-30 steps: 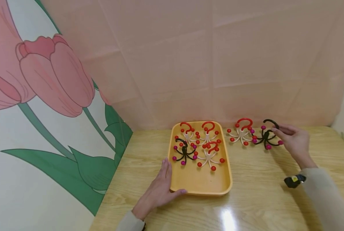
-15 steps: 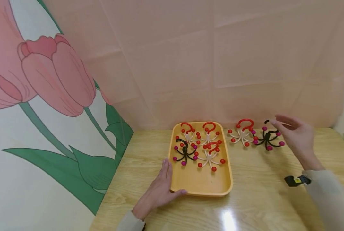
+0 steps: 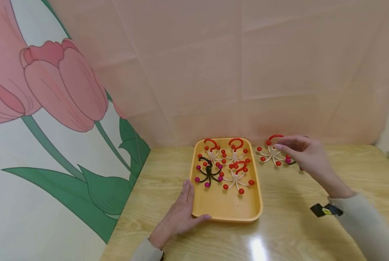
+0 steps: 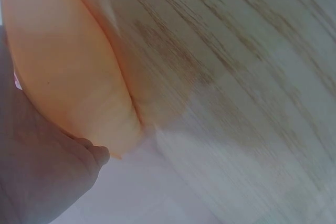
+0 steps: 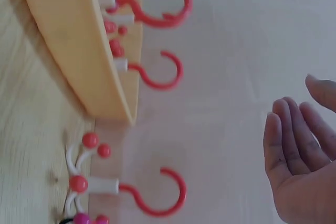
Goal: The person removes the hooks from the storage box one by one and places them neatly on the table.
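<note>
A yellow tray [image 3: 224, 206] holds a black hook hanger [image 3: 209, 170] with purple-balled legs and several white ones, such as this white hanger [image 3: 236, 177] with red hook and red balls. My left hand [image 3: 178, 215] rests on the tray's near left corner, fingers straight along its side and thumb at the front edge. Right of the tray stands another white hanger [image 3: 273, 152]. My right hand [image 3: 307, 159] hovers beside its red hook [image 5: 157, 205], fingers loosely bent and holding nothing. Behind that hand a second black hanger [image 3: 288, 160] is mostly hidden.
The wood-grain table [image 3: 279, 224] meets a pink cloth backdrop [image 3: 214, 79] just behind the tray. On the left is a wall panel with painted tulips [image 3: 64, 83]. A small dark device [image 3: 325, 210] is strapped at the right wrist.
My right hand has let go of the black hanger on the right, lifted off it and moved left toward the white hanger outside the tray. The left hand stays still.
</note>
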A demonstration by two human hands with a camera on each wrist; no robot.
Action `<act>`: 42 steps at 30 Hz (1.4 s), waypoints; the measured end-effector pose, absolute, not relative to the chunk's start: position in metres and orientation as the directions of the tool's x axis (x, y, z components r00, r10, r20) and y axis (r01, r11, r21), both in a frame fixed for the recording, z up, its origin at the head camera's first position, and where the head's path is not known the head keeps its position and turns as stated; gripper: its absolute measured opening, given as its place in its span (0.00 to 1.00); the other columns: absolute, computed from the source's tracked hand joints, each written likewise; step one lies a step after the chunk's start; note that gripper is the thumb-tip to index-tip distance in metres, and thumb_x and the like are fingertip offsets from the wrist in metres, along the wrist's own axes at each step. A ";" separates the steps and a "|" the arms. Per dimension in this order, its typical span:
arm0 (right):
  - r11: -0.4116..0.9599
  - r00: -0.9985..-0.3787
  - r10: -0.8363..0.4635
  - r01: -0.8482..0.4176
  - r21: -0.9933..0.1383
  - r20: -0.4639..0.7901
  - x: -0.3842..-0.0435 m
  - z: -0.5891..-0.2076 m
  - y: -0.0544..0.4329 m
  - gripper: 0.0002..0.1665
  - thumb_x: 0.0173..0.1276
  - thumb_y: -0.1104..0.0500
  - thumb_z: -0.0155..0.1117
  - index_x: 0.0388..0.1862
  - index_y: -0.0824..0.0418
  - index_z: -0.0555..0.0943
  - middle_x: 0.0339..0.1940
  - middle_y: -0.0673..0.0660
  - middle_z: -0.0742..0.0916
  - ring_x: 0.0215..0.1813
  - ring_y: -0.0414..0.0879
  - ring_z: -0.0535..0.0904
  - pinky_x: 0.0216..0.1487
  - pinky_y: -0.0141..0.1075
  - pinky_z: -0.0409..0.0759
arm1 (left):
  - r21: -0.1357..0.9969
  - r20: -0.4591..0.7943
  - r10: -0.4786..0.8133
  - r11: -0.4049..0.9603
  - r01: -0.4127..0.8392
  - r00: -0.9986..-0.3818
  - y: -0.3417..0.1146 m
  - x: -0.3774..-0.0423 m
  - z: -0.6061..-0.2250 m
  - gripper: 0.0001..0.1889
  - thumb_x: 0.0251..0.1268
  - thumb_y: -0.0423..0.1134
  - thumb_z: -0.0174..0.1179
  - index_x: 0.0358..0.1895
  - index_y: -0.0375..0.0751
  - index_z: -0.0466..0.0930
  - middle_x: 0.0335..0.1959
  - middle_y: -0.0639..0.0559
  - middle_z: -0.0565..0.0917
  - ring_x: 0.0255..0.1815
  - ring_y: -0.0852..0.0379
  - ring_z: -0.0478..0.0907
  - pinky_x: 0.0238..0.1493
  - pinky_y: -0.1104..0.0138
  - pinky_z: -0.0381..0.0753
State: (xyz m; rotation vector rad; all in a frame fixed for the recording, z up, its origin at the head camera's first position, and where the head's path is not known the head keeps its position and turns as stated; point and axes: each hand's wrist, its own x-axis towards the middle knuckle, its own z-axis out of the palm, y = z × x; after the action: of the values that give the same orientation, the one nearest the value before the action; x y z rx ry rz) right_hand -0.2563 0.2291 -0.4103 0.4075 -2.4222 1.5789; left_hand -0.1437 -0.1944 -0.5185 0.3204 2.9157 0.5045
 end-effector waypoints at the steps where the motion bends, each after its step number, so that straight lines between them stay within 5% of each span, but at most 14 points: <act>1: 0.390 -0.933 -0.135 -0.360 -0.847 0.334 -0.255 -0.408 0.224 0.16 0.71 0.55 0.75 0.55 0.59 0.89 0.44 0.32 0.91 0.42 0.29 0.88 0.37 0.23 0.85 | 0.345 -0.125 0.236 0.921 0.181 -0.964 -0.194 -0.144 -0.519 0.67 0.61 0.84 0.51 0.87 0.38 0.34 0.88 0.45 0.24 0.90 0.45 0.28 0.88 0.47 0.51; 13: 0.444 -0.874 -0.371 -0.464 -0.767 0.313 -0.264 -0.406 0.177 0.14 0.71 0.52 0.74 0.52 0.55 0.90 0.47 0.56 0.93 0.43 0.33 0.89 0.42 0.27 0.89 | 0.331 -0.115 0.238 0.925 0.188 -0.965 -0.198 -0.147 -0.518 0.67 0.61 0.85 0.48 0.87 0.40 0.32 0.88 0.44 0.25 0.90 0.46 0.27 0.88 0.49 0.52; 22: 0.571 -0.848 -0.496 -0.481 -0.665 0.188 -0.279 -0.413 0.150 0.25 0.68 0.48 0.77 0.59 0.59 0.86 0.56 0.60 0.92 0.57 0.58 0.89 0.57 0.54 0.89 | 0.331 -0.129 0.225 0.928 0.172 -0.966 -0.198 -0.146 -0.519 0.67 0.60 0.86 0.48 0.87 0.40 0.33 0.89 0.44 0.26 0.90 0.46 0.28 0.88 0.48 0.52; 27: 0.600 -0.828 -0.556 -0.457 -0.656 0.068 -0.289 -0.419 0.147 0.29 0.68 0.48 0.77 0.62 0.62 0.84 0.61 0.64 0.89 0.63 0.64 0.86 0.59 0.56 0.88 | 0.333 -0.133 0.229 0.927 0.174 -0.964 -0.198 -0.147 -0.519 0.67 0.61 0.86 0.48 0.87 0.41 0.32 0.88 0.47 0.23 0.90 0.48 0.26 0.88 0.49 0.52; 42: 0.607 -0.812 -0.583 -0.420 -0.675 -0.020 -0.307 -0.433 0.148 0.18 0.69 0.56 0.76 0.55 0.62 0.88 0.52 0.61 0.93 0.51 0.50 0.92 0.51 0.46 0.92 | 0.340 -0.133 0.255 0.920 0.197 -0.958 -0.197 -0.147 -0.519 0.67 0.61 0.85 0.48 0.87 0.40 0.32 0.88 0.44 0.26 0.90 0.48 0.27 0.87 0.48 0.54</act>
State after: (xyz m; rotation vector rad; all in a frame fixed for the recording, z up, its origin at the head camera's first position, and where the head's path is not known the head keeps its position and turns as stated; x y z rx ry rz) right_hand -0.3069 0.1477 -0.4328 0.9614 -3.0257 1.1639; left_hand -0.1466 -0.1968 -0.5194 0.3446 2.9054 0.4875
